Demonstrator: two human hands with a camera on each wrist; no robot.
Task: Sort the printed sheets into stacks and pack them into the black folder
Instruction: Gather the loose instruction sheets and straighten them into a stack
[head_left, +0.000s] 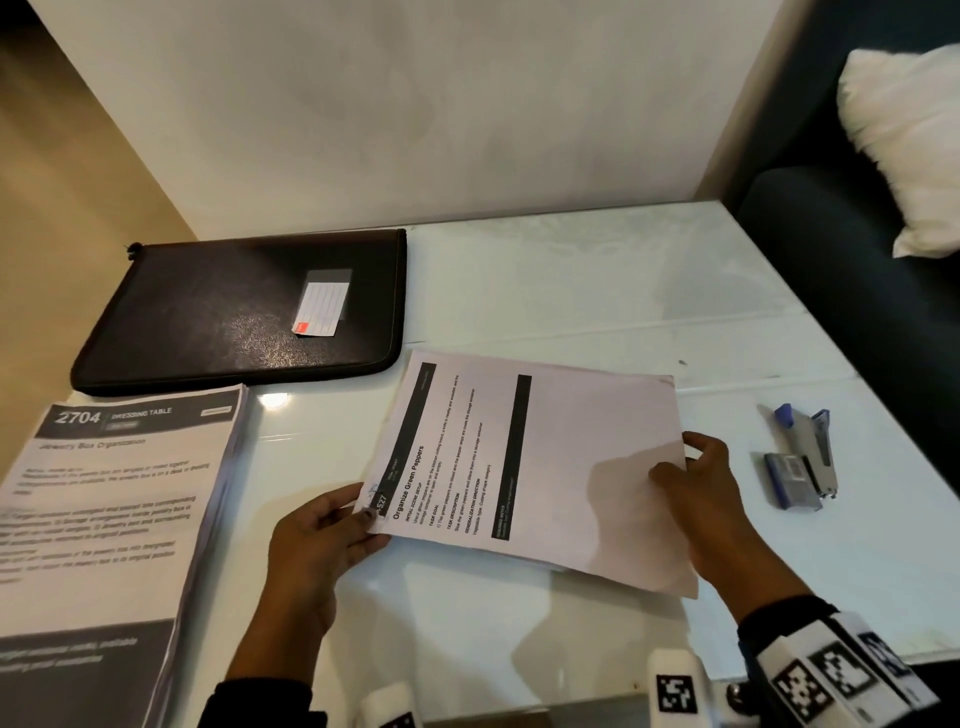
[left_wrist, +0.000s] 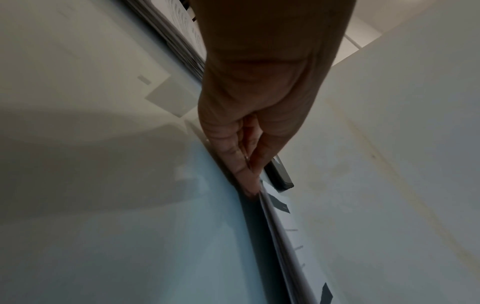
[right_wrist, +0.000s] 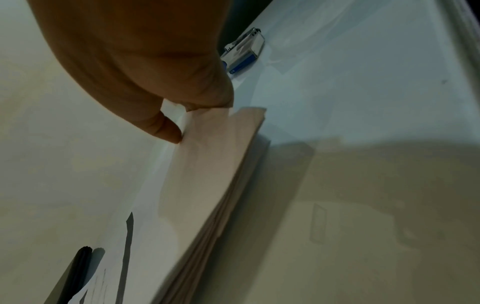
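**paperpusher:** Head view first. Center of frame, a small bundle of sheets (head_left: 524, 467) titled "Organize Green Peppers" sits slightly lifted over the white table (head_left: 597, 291). The left hand (head_left: 317, 540) pinches its near-left corner, thumb on top, fingers under. The right hand (head_left: 701, 499) curls round the right edge. Black folder (head_left: 244, 312) is upper left, zipped shut, flat on the table. The tall stack (head_left: 109, 525) headed "2704 Dressing Table" fills the lower left.

**binderguy:** Count?

**paperpusher:** Two paper piles, one folder, one blue stapler (head_left: 805, 457) and a small blue staple box (head_left: 787, 480) at the right. Can't count individual sheets.

**binderguy:** Left wrist view?

**paperpusher:** Dim. Left hand (left_wrist: 249, 127) runs down the middle, fingertips (left_wrist: 248, 176) closed on the bundle's (left_wrist: 288, 232) edge. You see several layers edge-on.

**binderguy:** Right wrist?

**paperpusher:** Right hand (right_wrist: 145, 67) upper left, thumb and fingers pinching the bundle's (right_wrist: 207, 174) far corner; the sheets fan a bit. Stapler (right_wrist: 244, 51) up top, folder edge (right_wrist: 75, 273) lower left.

**binderguy:** Handling?

**paperpusher:** My guess: light, floppy, slippery between sheets. It'll sag and splay from one corner, so hold opposite edges like this and tap it square. The big stack looks heavy, so I'd use both hands underneath.
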